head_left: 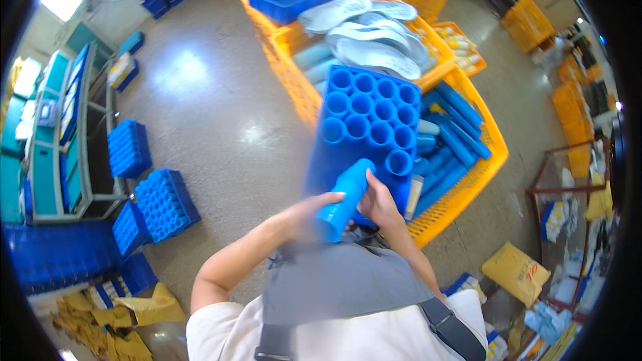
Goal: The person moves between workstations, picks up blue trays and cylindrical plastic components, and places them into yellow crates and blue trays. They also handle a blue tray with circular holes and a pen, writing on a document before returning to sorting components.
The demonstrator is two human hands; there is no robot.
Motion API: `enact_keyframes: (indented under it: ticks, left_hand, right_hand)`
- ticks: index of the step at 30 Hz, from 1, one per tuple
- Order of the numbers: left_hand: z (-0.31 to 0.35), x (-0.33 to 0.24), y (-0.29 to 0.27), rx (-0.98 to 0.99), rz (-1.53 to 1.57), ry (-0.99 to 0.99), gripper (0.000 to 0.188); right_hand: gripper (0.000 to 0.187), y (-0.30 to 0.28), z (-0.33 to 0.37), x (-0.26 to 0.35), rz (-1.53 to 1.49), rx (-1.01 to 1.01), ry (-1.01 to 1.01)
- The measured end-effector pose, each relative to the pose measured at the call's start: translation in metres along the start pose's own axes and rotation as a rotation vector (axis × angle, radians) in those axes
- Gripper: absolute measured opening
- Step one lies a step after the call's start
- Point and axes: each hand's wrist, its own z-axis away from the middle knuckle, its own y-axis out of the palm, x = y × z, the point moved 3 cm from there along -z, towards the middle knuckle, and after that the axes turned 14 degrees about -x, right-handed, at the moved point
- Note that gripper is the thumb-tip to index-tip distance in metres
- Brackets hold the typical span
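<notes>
Left hand [310, 216] and right hand [380, 199] grasping a blue cylindrical tube [350, 189] over a blue tray [332, 166] of upright tubes [382, 135], partly hiding a yellow perforated crate [461, 210] of loose blue tubes [460, 139], pale sole-shaped pieces [376, 37] beyond.

Head camera: left one of a side-by-side pair on the wearer's head, upright, unmirrored
Facing: steeply down and forward, over the grey apron [341, 287]
Near the centre: blue tube [351, 187] and blue tray [334, 162], seen close from above
Farther off: concrete floor [231, 87] and room edges, bent by the fisheye toward a dark rim
</notes>
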Motion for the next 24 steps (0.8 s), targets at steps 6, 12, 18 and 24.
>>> enact_keyframes:
  ticks: [6, 12, 18, 24]
  left_hand:
    - [0.006, 0.009, -0.012, 0.055, 0.054, 0.019, 0.070]
    - [0.006, 0.017, -0.029, -0.013, 0.084, 0.104, 0.067]
    - [0.016, 0.030, -0.027, -0.041, 0.153, 0.073, 0.065]
    - [0.011, 0.032, -0.017, 0.000, -0.016, 0.103, 0.069]
  right_hand:
    - [0.086, 0.023, -0.004, -0.006, 0.149, 0.074, 0.017]
    - [0.068, 0.043, 0.000, -0.019, -0.072, 0.071, 0.194]
    - [0.047, 0.062, 0.003, -0.021, 0.056, 0.117, 0.179]
    - [0.048, 0.043, 0.019, -0.032, 0.027, 0.209, 0.139]
